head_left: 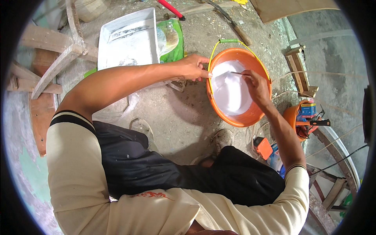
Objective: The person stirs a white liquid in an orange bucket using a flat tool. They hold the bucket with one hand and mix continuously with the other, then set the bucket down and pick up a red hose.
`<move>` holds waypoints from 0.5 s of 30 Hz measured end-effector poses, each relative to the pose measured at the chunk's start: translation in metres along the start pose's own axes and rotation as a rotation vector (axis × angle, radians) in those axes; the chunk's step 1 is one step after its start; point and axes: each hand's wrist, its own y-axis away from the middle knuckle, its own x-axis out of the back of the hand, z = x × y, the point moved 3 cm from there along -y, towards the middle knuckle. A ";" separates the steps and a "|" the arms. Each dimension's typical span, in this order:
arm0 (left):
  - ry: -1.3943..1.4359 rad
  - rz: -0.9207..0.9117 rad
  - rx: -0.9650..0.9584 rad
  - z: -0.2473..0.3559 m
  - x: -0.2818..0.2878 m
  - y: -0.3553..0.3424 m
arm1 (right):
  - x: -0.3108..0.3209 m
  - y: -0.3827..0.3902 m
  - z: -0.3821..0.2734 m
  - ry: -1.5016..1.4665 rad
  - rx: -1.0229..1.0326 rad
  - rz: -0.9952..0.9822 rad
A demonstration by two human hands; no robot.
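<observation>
An orange bucket (239,55) with a yellow wire handle and a green grip stands on the floor in front of me. Smooth white paint-like liquid (231,96) fills its lower part. My left hand (192,67) holds the bucket's left rim, thumb and fingers closed at the edge. Over the bucket's right side reaches my right hand (255,86), its fingers closed round a thin, dark, stick-like tool (237,73). The tool's far end points left and meets the white liquid; its shape there is hard to make out.
A white paint tray (129,49) lies left of the bucket, over a green bag (176,35). Beyond are a red rod (170,8) and a wooden-handled blade (239,33). To the right sit a small orange tool bucket (291,117) and loose cords. Wooden frames (58,68) stand left.
</observation>
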 end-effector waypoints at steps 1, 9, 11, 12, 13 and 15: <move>-0.007 0.011 0.006 -0.002 0.000 -0.001 | 0.005 -0.002 0.005 0.040 0.020 0.010; 0.066 0.028 -0.040 -0.006 -0.001 -0.002 | -0.011 0.084 -0.027 0.055 -0.086 -0.162; 0.070 0.040 -0.024 0.000 -0.002 0.001 | -0.020 0.086 -0.041 -0.001 -0.086 -0.174; 0.072 0.037 -0.022 0.000 -0.002 0.000 | -0.020 0.081 -0.043 -0.015 -0.121 -0.177; 0.071 0.038 -0.015 -0.001 -0.001 0.000 | -0.021 0.069 -0.043 -0.035 -0.151 -0.179; 0.079 0.025 -0.024 -0.001 -0.002 -0.002 | -0.022 0.045 -0.027 -0.057 -0.227 -0.156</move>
